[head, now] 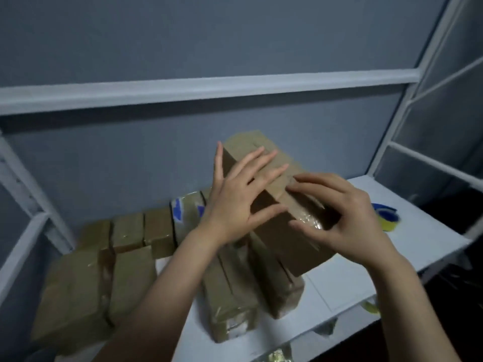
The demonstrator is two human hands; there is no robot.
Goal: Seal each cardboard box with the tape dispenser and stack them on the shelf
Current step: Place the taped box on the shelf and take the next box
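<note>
Shows cardboard box (277,236) tilted atop two taped boxes (230,291) mid-shelf (339,278), left hand (235,205) pressing flat with straight fingers, right hand (347,218) curled over its taped end, apparently squaring the stack; tape dispenser (386,216) near right edge.

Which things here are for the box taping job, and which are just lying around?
For the job: top box, with left hand and right hand on it; boxes underneath; taped boxes at left; shelf; blue and yellow tape.
Lying around: pale roll by the shelf edge; shiny scrap at the bottom.
</note>
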